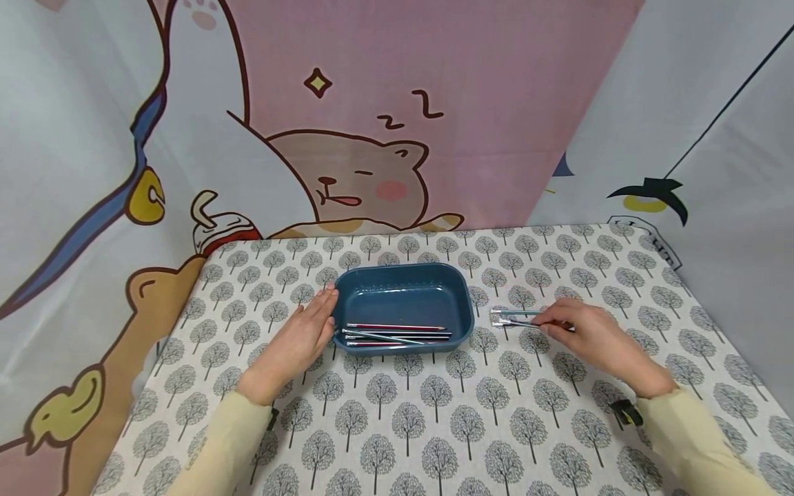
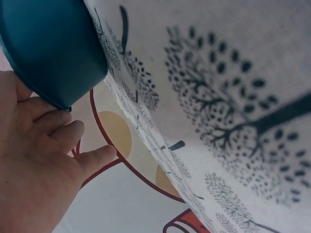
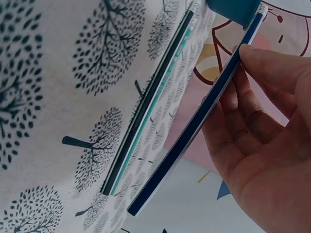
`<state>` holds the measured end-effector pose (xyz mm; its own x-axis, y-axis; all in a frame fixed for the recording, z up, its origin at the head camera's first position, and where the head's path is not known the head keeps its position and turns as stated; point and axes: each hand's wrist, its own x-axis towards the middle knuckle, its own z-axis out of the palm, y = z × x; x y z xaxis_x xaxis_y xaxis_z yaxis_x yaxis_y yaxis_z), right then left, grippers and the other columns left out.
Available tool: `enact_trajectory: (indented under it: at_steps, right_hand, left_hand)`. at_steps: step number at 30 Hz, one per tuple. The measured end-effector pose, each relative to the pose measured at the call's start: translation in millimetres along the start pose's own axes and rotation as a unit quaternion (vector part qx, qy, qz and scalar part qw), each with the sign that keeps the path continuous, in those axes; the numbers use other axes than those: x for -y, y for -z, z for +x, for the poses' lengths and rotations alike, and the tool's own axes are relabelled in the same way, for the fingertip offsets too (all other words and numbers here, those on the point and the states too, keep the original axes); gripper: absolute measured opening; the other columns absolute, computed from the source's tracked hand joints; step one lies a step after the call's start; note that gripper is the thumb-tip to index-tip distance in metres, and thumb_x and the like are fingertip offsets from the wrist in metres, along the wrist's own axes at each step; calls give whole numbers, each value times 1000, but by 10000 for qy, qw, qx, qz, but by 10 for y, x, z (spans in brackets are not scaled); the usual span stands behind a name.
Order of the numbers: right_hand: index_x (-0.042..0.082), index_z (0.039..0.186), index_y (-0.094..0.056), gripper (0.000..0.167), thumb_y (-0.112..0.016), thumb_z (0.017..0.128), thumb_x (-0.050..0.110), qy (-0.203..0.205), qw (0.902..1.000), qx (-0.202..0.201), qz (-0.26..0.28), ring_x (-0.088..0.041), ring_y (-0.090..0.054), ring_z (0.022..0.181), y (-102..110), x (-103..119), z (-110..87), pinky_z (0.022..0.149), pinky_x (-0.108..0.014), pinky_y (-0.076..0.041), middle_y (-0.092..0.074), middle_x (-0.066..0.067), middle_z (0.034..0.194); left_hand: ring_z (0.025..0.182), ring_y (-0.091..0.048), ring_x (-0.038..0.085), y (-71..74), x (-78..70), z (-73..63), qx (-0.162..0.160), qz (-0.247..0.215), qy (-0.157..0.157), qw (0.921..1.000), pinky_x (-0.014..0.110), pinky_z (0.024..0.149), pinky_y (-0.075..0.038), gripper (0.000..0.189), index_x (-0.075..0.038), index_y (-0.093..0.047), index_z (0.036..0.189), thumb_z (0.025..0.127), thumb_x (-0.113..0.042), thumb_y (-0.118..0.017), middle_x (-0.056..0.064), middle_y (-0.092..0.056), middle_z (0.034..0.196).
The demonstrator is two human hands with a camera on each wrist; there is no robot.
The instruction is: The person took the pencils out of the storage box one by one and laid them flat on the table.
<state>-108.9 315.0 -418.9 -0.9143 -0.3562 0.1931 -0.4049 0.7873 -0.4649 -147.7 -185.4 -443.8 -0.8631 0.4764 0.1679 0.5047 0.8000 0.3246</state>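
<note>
Pinching blue pencil (image 3: 183, 136): right hand (image 1: 579, 333); left hand (image 1: 300, 339) (fingers straight) touching bin (image 1: 403, 304); teal pencil (image 1: 521, 313)

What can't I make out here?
- Left wrist view: inside of the blue tray, hidden by its wall.
- Left wrist view: part of the left hand, cut by the left edge.
- Head view: part of the held pencil, behind the right hand.
- Head view: any lettering on the tray's pencils, too small.
</note>
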Motion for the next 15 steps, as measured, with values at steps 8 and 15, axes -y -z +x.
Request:
enact_trajectory:
  at_steps: [8,15]
  right_hand:
    - [11,107,-79,21,-79,88,3,201,9995,230,-92,-49,-61,121,-35,-75,32,102,-67,-46,-75,-8,109]
    - [13,108,-80,19,-79,90,8,358,9978,440,-341,-23,-70,95,-79,-159,53,83,-46,-61,-74,0,106]
  left_hand:
    - [152,-32,36,16,-8,-16,80,-18,30,10000,66,117,-32,54,1,-33,160,111,-20,-45,14,-24,168]
    - [151,-32,38,-4,1,-11,97,26,22,9999,67,116,-33,54,2,-32,160,112,-20,-43,18,-25,168]
